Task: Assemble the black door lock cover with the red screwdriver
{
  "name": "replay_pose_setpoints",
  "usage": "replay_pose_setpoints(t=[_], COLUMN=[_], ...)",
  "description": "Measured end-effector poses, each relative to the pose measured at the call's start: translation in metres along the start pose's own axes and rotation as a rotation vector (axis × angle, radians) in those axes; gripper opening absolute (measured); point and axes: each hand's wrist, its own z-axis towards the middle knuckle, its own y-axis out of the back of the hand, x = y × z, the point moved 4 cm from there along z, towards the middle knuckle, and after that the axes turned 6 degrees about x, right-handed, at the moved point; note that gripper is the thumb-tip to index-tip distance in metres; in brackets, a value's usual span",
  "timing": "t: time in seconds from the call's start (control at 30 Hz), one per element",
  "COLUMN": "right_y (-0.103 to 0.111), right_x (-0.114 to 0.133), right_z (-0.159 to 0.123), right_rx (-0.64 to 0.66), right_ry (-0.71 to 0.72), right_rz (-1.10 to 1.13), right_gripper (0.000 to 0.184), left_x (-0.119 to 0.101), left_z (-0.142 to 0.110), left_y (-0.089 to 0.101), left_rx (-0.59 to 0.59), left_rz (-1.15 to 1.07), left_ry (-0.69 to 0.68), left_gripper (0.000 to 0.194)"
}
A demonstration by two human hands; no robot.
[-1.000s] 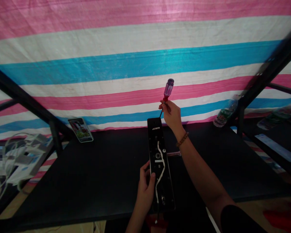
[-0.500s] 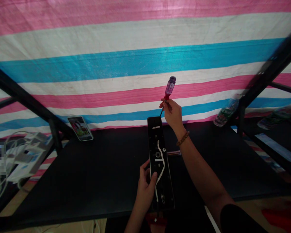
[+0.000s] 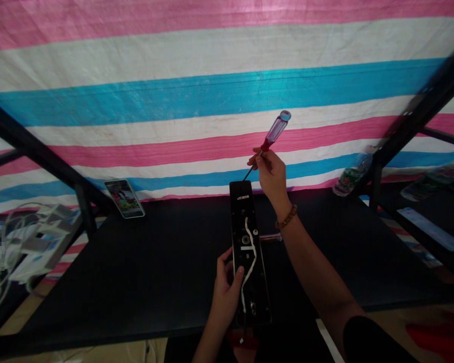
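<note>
A long black panel (image 3: pixel 239 214) with a white cable (image 3: pixel 254 254) running along it is tilted up over the table. My left hand (image 3: pixel 229 287) grips its left edge near the lower half, thumb on the face. In my right hand (image 3: pixel 271 171) is a screwdriver (image 3: pixel 275 132) with a clear purplish handle and red collar, pinched at the shaft. Its tip is by the panel's top end; whether it touches a screw I cannot tell. Behind the panel, partly hidden, lies a second slim tool with a pinkish handle (image 3: pixel 271 237).
On the black table (image 3: pixel 155 272) a phone (image 3: pixel 124 199) leans at the back left. Plastic bottles (image 3: pixel 350 176) stand and lie to the right, near a pale flat device (image 3: pixel 431 229). White cables and chargers (image 3: pixel 41 242) crowd the left. A striped sheet (image 3: pixel 174 101) hangs behind.
The screwdriver's handle has tipped to the right, and its tip has shifted left along the panel's top end. My left hand and the panel have barely moved.
</note>
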Motion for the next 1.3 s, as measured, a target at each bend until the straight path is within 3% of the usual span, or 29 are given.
replay_pose_setpoints(t=[0.13, 0.3, 0.5, 0.73, 0.93, 1.07, 1.2, 1.3], right_y=[-0.012, -0.034, -0.054, -0.052, -0.043, -0.025, 0.011, 0.051], right_x=[0.019, 0.046, 0.075, 0.08, 0.077, 0.068, 0.056, 0.041], right_z=[-0.003, -0.016, -0.034, -0.033, -0.028, -0.024, -0.04, -0.078], right_rx=[0.048, 0.252, 0.498, 0.482, 0.396, 0.276, 0.165, 0.035], right_ry=[-0.071, -0.23, -0.301, -0.276, -0.302, -0.301, -0.301, -0.332], right_rz=[0.288, 0.602, 0.73, 0.769, 0.661, 0.48, 0.11, -0.184], right_gripper=[0.014, 0.011, 0.015, 0.01, 0.019, 0.027, 0.03, 0.032], left_x=[0.003, -0.028, -0.093, -0.098, -0.102, -0.092, -0.069, -0.055], left_z=[0.001, -0.001, 0.001, -0.004, -0.015, 0.001, 0.038, 0.064], left_y=[0.004, 0.019, 0.013, 0.018, 0.033, 0.058, 0.085, 0.094], left_rx=[-0.047, -0.364, -0.389, -0.509, -0.505, -0.377, -0.253, -0.23], left_rz=[0.05, 0.112, -0.047, -0.103, 0.113, 0.373, 0.659, 0.906], left_ry=[-0.074, -0.237, -0.398, -0.348, -0.368, -0.379, -0.423, -0.455], left_gripper=[0.057, 0.049, 0.037, 0.035, 0.029, 0.022, 0.018, 0.012])
